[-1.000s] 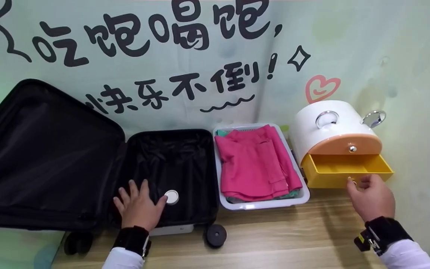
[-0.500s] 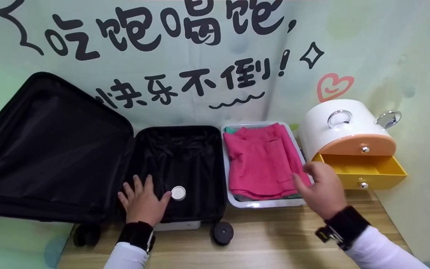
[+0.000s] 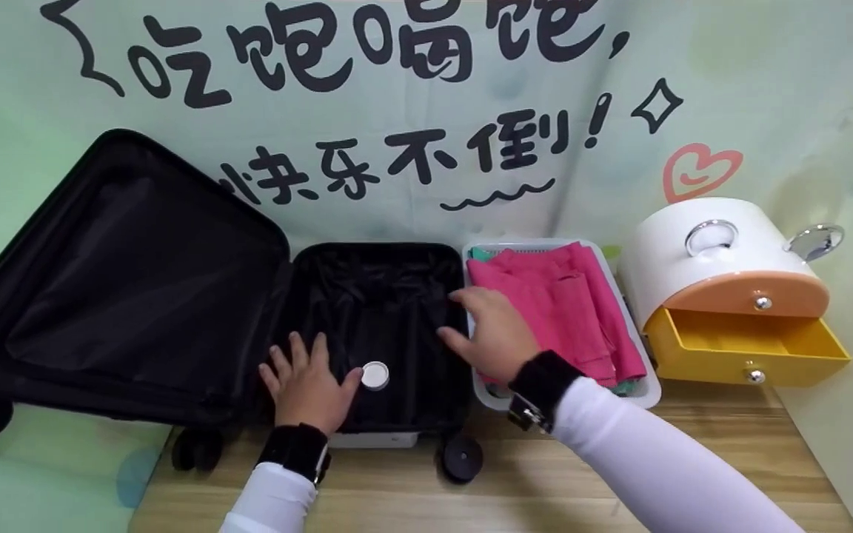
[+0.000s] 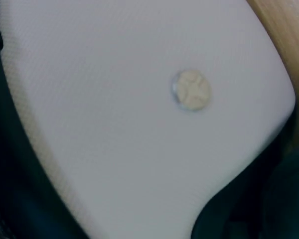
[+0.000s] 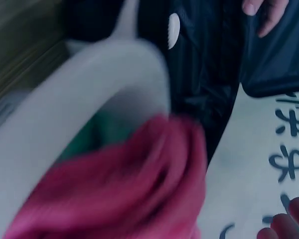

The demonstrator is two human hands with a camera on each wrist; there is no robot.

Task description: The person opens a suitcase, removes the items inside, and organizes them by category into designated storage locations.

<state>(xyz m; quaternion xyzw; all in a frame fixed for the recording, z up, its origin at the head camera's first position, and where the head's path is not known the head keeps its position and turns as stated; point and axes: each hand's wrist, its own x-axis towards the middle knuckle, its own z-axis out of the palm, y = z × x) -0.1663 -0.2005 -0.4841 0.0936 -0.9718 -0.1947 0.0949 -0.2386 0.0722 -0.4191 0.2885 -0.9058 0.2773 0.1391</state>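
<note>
My left hand [image 3: 313, 389] is spread over the near-left part of the black-lined suitcase [image 3: 397, 333], fingers apart. Right at its thumb tip lies a small round white disc [image 3: 375, 376], like a jar lid. My right hand [image 3: 497, 333] hovers over the left rim of a white basket [image 3: 645, 396], thumb and fingers apart with nothing between them. Folded pink clothing [image 3: 545, 289] fills this basket, and green cloth peeks out beneath. In the right wrist view, the disc [image 5: 174, 31] rests on the dark lining and a few fingertips [image 5: 286, 226] show at the lower right.
The suitcase lid [image 3: 138, 281] leans back at the left. A white rounded cabinet [image 3: 708, 252] stands at the right, its yellow drawer [image 3: 752, 363] pulled out. A black wheel [image 3: 461, 459] sticks out over the wooden tabletop [image 3: 545, 488]. A lettered backdrop [image 3: 426, 96] hangs behind.
My right hand has let go of the yellow drawer's knob and swung left across the basket to the suitcase's right edge. My left hand stays by the disc. The view has shifted slightly.
</note>
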